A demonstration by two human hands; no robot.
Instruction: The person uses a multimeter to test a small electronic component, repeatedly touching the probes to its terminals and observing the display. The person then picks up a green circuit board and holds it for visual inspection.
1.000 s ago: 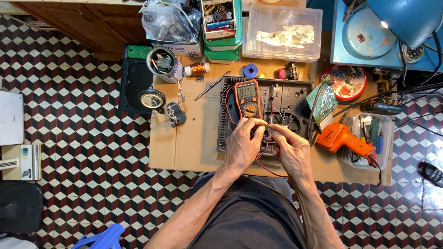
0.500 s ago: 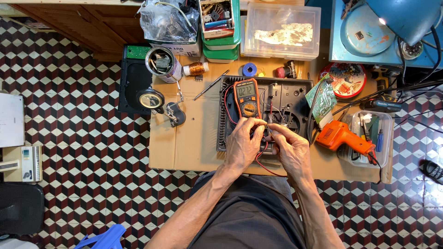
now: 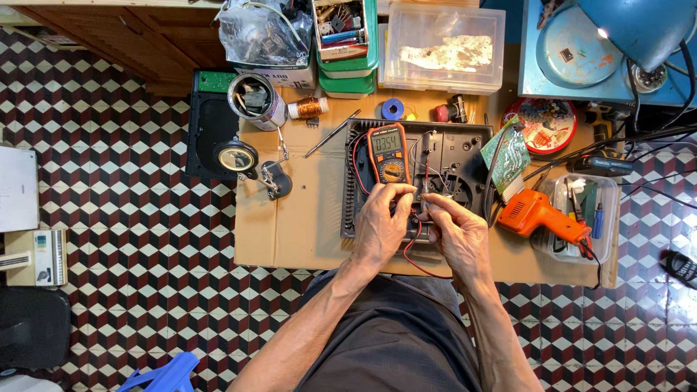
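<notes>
An orange and black multimeter [image 3: 388,153] lies on an opened black appliance casing [image 3: 468,156] on a cardboard sheet [image 3: 305,218]. My left hand [image 3: 381,225] pinches a probe tip just below the meter. My right hand [image 3: 455,232] pinches the other probe beside it, fingertips nearly touching the left. A red test lead [image 3: 410,250] loops from between the hands toward my lap. The exact contact point under the fingers is hidden.
An orange soldering gun [image 3: 536,214] lies right of the casing beside a clear tray of tools [image 3: 584,214]. A green circuit board [image 3: 512,152], a tin can [image 3: 253,98], a copper coil [image 3: 308,109], a magnifier stand [image 3: 243,158], plastic boxes [image 3: 443,47] and a blue lamp [image 3: 639,25] surround the work.
Both hands stay pinched on the probes over the casing; only tiny finger shifts show.
</notes>
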